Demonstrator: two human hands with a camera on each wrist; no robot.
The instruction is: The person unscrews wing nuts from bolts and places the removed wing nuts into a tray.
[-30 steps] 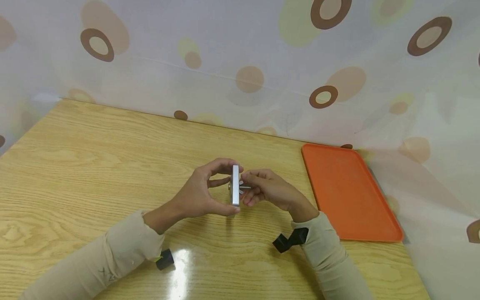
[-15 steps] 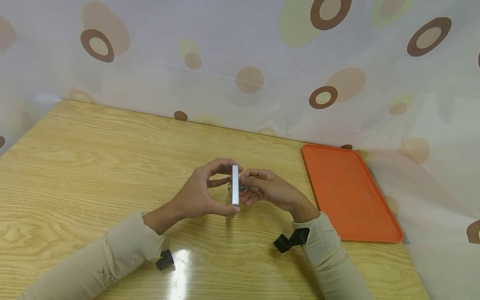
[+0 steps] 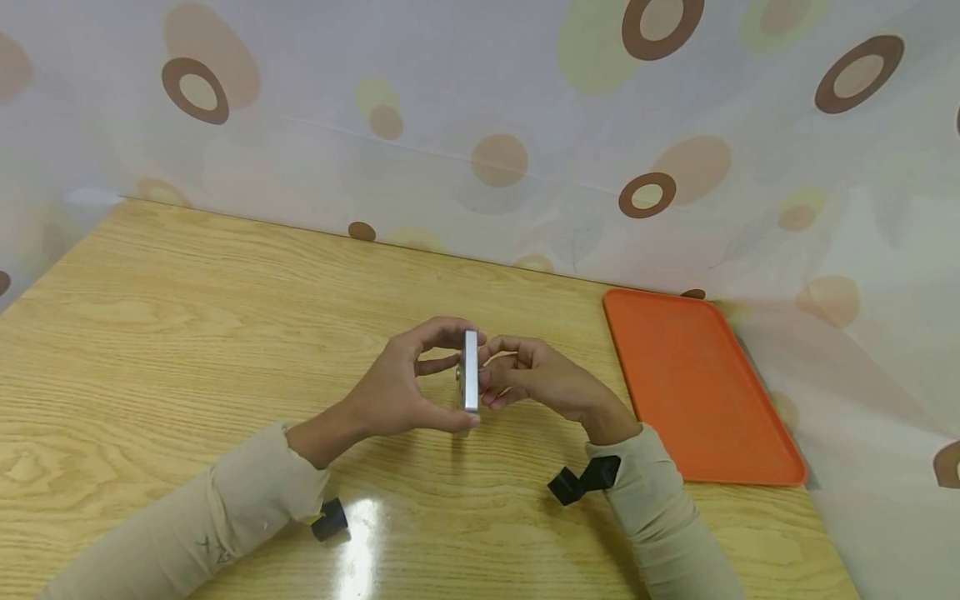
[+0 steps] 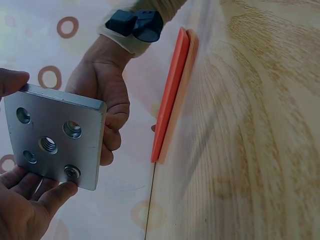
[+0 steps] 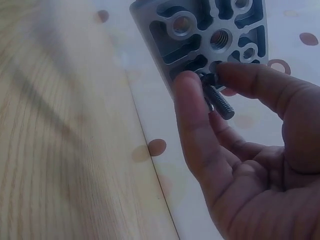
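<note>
My left hand (image 3: 393,387) grips a square silver metal plate (image 4: 55,132) upright above the table, fingers at one edge and thumb at the opposite one. Several holes pierce the plate, with a threaded one in the middle. A bolt head (image 4: 72,172) fills one corner hole, and a fingertip lies against it. On the ribbed back face, the threaded bolt (image 5: 223,104) sticks out. My right hand (image 3: 555,382) pinches a small wing nut (image 5: 209,79) on that bolt between thumb and forefinger, close to the plate. The fingers mostly hide the nut.
An orange tray (image 3: 701,387) lies at the right side of the wooden table (image 3: 210,333). Behind the table hangs a pale cloth (image 3: 435,100) with round patterns. Dark wrist cameras sit on both cream sleeves (image 3: 652,492).
My right thumb and fingers have turned the wing nut, the thumb shifting downward across it. The wings and bolt end that showed earlier are now covered in the head view. The left hand stays still.
</note>
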